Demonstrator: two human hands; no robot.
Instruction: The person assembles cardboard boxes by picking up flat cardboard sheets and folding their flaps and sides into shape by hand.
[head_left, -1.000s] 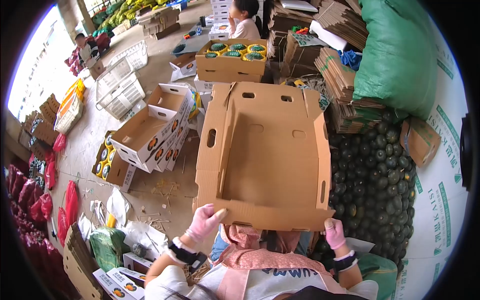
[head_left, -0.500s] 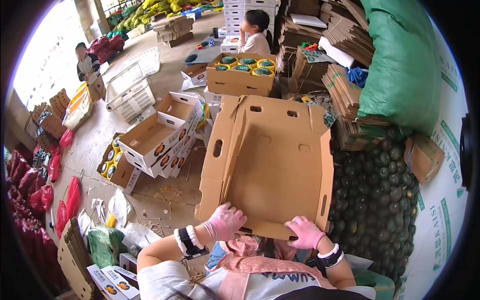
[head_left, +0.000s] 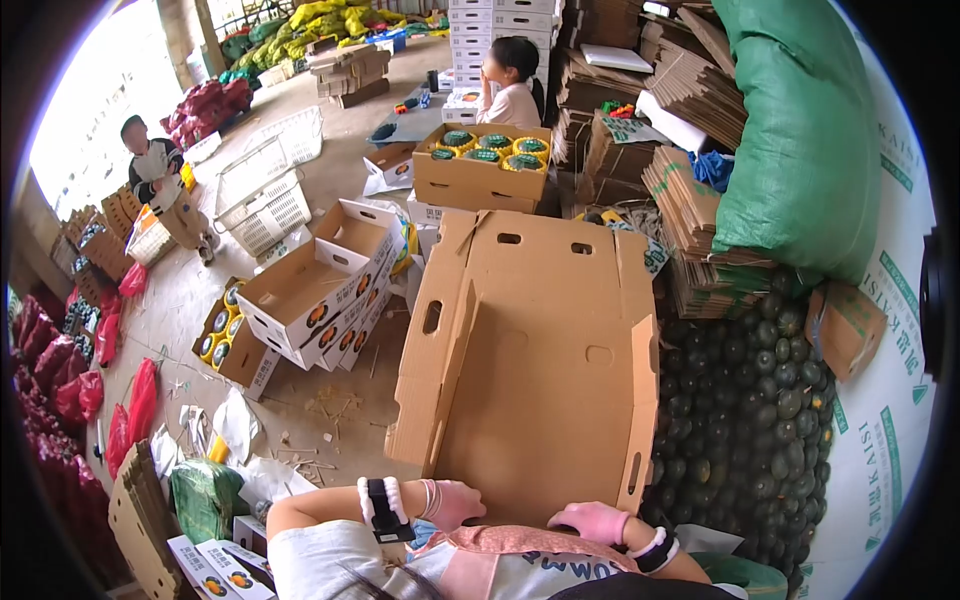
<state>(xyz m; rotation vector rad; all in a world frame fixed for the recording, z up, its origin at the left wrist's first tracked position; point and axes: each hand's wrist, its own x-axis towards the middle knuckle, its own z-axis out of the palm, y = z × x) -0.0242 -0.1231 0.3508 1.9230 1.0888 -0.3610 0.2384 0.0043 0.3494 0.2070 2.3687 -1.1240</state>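
Note:
A large brown cardboard box blank [head_left: 540, 370] lies in front of me, its side flaps partly raised and its far flap flat. My left hand [head_left: 455, 504], in a pink glove, is at its near left edge, fingers bent against the cardboard. At the near right edge is my right hand [head_left: 594, 522], also gloved in pink, its fingers curled over the edge. The near flap is mostly hidden by my hands and body. Both fingertips are partly out of sight.
Many dark green round fruits [head_left: 740, 430] lie to the right, beside a green sack [head_left: 800, 140]. White printed boxes [head_left: 320, 290] stand at the left. A seated person [head_left: 512, 85] is beyond a box of netted fruits [head_left: 480, 180]; another person [head_left: 160, 180] stands at far left.
Both hands have moved down toward my body, with the cardboard's near edge. The near flap no longer shows as a raised wall. The person at far left has moved and shows more fully.

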